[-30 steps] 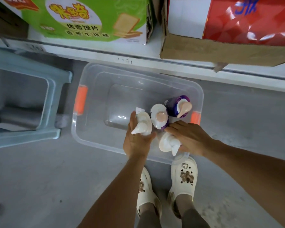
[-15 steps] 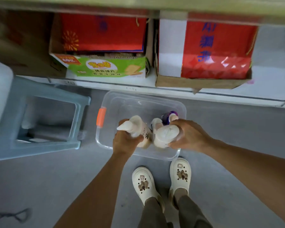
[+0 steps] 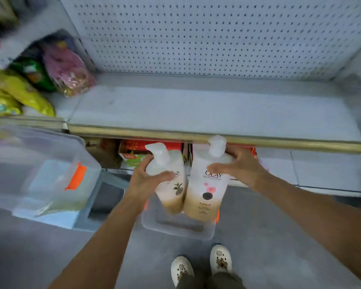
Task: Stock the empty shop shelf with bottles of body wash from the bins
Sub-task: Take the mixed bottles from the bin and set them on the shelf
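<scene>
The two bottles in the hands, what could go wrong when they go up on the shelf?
1. The left bottle and right bottle sit close together, seemingly touching low down; they might knock and slip.
2. Each is held one-handed, left hand and right hand; the grip may give.
3. The right bottle's pump top is level with the shelf edge and could catch on it.

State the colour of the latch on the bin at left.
Orange latch on the clear bin, seen in the head view.
</scene>
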`<control>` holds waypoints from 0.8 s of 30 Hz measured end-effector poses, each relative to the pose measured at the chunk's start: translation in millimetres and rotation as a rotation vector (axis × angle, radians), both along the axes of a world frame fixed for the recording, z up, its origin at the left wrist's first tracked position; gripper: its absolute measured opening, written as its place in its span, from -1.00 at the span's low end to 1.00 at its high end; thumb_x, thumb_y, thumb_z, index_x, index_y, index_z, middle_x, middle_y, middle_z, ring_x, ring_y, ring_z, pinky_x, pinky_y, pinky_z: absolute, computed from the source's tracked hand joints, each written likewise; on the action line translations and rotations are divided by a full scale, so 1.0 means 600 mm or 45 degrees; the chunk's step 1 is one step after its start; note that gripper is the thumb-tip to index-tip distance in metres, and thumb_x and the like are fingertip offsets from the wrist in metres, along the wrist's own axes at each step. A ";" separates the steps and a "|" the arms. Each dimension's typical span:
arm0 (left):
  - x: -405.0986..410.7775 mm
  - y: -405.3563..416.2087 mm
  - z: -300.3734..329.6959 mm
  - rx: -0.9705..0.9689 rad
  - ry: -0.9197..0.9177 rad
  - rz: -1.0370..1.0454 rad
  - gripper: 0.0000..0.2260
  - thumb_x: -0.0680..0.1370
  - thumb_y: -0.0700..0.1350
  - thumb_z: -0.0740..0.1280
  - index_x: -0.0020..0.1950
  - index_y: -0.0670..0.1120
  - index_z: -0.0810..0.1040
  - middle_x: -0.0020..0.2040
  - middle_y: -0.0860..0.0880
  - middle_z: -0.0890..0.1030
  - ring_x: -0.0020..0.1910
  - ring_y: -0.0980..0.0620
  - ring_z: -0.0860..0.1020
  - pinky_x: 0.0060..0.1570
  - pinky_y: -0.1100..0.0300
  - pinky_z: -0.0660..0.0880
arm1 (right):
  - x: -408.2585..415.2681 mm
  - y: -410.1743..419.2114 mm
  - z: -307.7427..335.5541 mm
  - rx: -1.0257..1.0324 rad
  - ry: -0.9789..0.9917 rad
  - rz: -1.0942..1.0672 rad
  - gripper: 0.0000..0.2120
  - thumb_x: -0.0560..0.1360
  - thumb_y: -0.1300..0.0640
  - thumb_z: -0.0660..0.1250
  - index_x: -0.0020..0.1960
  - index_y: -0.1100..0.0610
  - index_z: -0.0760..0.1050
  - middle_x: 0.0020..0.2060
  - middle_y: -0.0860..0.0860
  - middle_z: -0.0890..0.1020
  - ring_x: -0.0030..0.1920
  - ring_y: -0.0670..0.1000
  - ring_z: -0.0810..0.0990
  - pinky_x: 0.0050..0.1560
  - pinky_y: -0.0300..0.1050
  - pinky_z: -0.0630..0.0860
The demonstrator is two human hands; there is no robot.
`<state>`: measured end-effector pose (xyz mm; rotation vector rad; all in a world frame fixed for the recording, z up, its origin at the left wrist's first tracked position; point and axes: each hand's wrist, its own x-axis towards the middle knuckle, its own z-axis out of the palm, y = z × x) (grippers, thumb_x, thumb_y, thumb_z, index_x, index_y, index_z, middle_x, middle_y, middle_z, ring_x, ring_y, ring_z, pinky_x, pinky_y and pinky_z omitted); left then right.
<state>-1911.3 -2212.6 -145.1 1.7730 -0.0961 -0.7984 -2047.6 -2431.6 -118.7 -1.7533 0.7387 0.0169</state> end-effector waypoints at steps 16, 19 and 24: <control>-0.037 -0.112 0.452 -0.421 -0.142 -0.047 -0.67 0.45 0.11 0.46 -0.02 -0.14 0.60 -0.14 -0.11 0.73 -0.17 -0.09 0.71 -0.13 0.02 0.64 | -0.033 -0.007 0.434 0.169 -0.517 -0.563 -0.60 0.37 -0.18 0.45 -0.11 0.18 0.61 -0.26 0.07 0.72 -0.31 0.03 0.69 -0.21 -0.13 0.58; -0.050 -0.145 0.504 -0.435 -0.205 -0.104 -0.64 0.45 0.14 0.45 -0.03 -0.16 0.61 -0.18 -0.12 0.73 -0.20 -0.10 0.70 -0.22 0.06 0.65 | -0.045 -0.036 0.486 0.104 -0.559 -0.581 -0.62 0.35 -0.19 0.45 -0.18 0.15 0.60 -0.32 0.05 0.71 -0.37 0.01 0.66 -0.25 -0.17 0.57; -0.070 -0.216 0.562 -0.488 -0.265 -0.151 -0.63 0.45 0.15 0.44 -0.03 -0.16 0.63 -0.17 -0.12 0.73 -0.21 -0.09 0.70 -0.12 0.01 0.64 | -0.066 -0.106 0.557 0.005 -0.606 -0.549 -0.63 0.38 -0.18 0.44 -0.17 0.15 0.61 -0.33 0.01 0.71 -0.37 -0.03 0.66 -0.30 -0.22 0.55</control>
